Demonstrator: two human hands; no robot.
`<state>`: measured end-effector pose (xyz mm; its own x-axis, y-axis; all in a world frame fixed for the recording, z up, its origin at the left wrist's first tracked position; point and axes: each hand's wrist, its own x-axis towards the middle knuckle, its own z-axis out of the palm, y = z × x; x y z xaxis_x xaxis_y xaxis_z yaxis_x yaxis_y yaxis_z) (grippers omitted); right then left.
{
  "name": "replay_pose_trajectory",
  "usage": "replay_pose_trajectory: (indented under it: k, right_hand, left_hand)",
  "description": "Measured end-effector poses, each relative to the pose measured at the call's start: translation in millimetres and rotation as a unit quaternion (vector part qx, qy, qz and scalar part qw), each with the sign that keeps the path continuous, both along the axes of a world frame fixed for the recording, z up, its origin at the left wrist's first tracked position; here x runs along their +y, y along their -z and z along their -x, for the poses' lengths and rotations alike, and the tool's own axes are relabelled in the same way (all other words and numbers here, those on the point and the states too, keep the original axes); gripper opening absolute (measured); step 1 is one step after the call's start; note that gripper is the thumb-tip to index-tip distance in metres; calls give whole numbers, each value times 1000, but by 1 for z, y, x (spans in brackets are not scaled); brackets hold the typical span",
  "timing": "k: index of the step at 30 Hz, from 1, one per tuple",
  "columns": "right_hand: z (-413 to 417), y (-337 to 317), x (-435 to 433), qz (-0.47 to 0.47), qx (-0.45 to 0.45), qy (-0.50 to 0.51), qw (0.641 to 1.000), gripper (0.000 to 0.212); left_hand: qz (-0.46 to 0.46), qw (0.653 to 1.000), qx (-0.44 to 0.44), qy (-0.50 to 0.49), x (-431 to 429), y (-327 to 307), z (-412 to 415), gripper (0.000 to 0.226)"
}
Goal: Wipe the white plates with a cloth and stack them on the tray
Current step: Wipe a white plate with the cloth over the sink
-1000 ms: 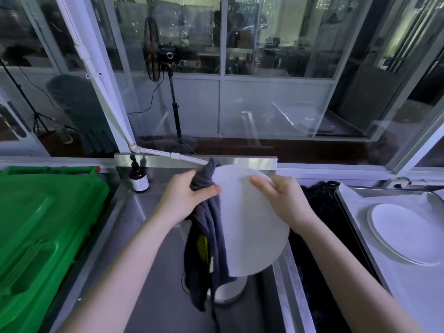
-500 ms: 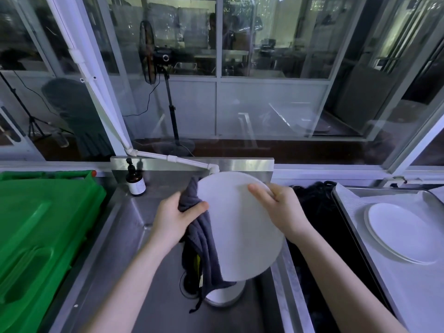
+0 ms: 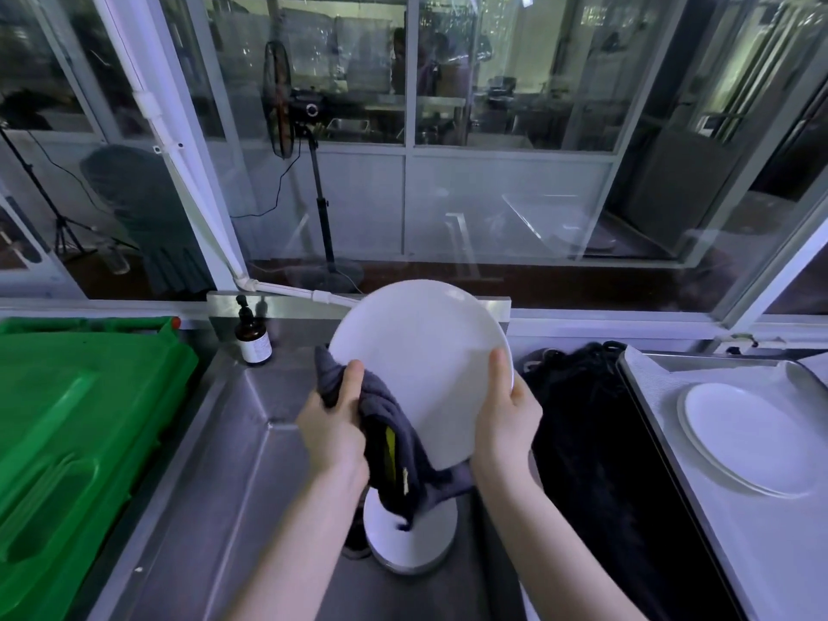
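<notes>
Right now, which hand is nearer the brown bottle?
Left. The left hand with the cloth is below and right of the brown bottle; the right hand is farther right, across the plate.

The plate [image 3: 425,369] I hold is plain white, unpatterned. My cloth [image 3: 394,445] is dark grey with a yellow-green tag. The plates [image 3: 410,542] in the sink [image 3: 233,441] are white; the sink is bare grey steel. The bin [image 3: 76,432] is solid green. The bottle [image 3: 253,340] is brown, white-labelled. The tray [image 3: 717,365] is silver-grey, its plates [image 3: 748,437] white.
</notes>
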<state>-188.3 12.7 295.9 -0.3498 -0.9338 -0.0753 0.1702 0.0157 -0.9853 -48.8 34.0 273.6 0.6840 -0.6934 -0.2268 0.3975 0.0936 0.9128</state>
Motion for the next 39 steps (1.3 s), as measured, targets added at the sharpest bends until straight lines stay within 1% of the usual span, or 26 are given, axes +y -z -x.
replay_pose_trajectory:
  k: [2,4,5,6,8,9,11,12,13,15,17,19,20,21,22,23,25,27,28,29,31,32,33,34,37,39]
  right_hand:
    - [12,2,-3,22,35,-75,996,53]
    - [35,-10,-16,69,83,-148,983,32]
    - [45,-22,-24,85,100,-196,972,20]
    - [52,-34,-31,98,130,-249,955,17]
    - [56,-53,-44,112,230,-350,901,22]
    - [52,-58,-47,120,304,-386,863,29]
    - [41,-60,-47,135,448,-412,782,52]
    - [36,-58,-45,143,480,-399,768,57]
    - [34,-55,-42,155,482,-381,774,59]
    - [38,-48,-38,162,435,-356,811,61]
    - [42,-40,-33,125,325,-302,887,60]
    - [37,-29,-25,66,159,-180,968,49]
    - [29,-23,-20,36,80,-111,990,45]
    - [19,-16,-14,7,23,-58,998,45]
    - [12,-10,-9,-16,-9,-33,999,48]
    - [10,-5,-5,-29,-16,-38,999,48]
    - [19,-6,-3,-18,23,-109,994,33]
    - [40,-18,-11,40,88,-199,975,25]
    - [49,-28,-18,71,115,-240,961,26]
    - [54,-40,-25,93,144,-280,945,26]
    - [51,-60,-35,128,243,-357,893,23]
    - [46,-65,-39,141,313,-385,857,25]
    - [40,-66,-40,153,374,-401,822,31]
    - [36,-65,-41,165,415,-402,800,36]
    - [28,-57,-35,202,448,-375,786,37]
    - [30,-51,-34,214,447,-358,792,42]
  left_hand:
    - [-2,999,-39,12,-1,-3,-11,22]
    - [4,994,-108,22,0,-8,-24,12]
    - [17,987,-154,35,0,-13,-29,12]
    - [27,973,-220,60,-1,-18,-33,16]
    - [26,915,-377,141,-4,-29,-38,23]
    - [24,883,-430,185,-6,-33,-38,24]
    - [16,841,-481,247,-8,-38,-35,25]
    - [12,833,-488,260,-9,-38,-32,26]
    - [12,832,-488,262,-9,-38,-30,25]
    - [26,852,-463,241,-7,-36,-30,20]
    - [34,900,-400,169,-3,-30,-29,16]
    - [30,968,-227,100,3,-22,-20,13]
    - [25,988,-132,71,5,-18,-12,14]
    - [20,997,-69,38,6,-16,-5,15]
    - [11,999,-48,12,6,-15,-1,15]
    - [6,999,-43,1,5,-16,-1,15]
    - [7,998,-61,14,3,-21,-8,13]
    - [14,991,-127,39,2,-26,-20,13]
    - [21,979,-193,60,1,-28,-26,15]
    - [29,956,-276,92,0,-33,-29,19]
    - [41,884,-427,187,-4,-42,-30,27]
    - [46,851,-469,233,-6,-45,-29,28]
    - [45,828,-491,267,-8,-46,-28,29]
    - [43,819,-496,285,-9,-46,-26,29]
    - [29,836,-470,283,-6,-37,-21,25]
    - [16,854,-441,275,-2,-29,-23,24]
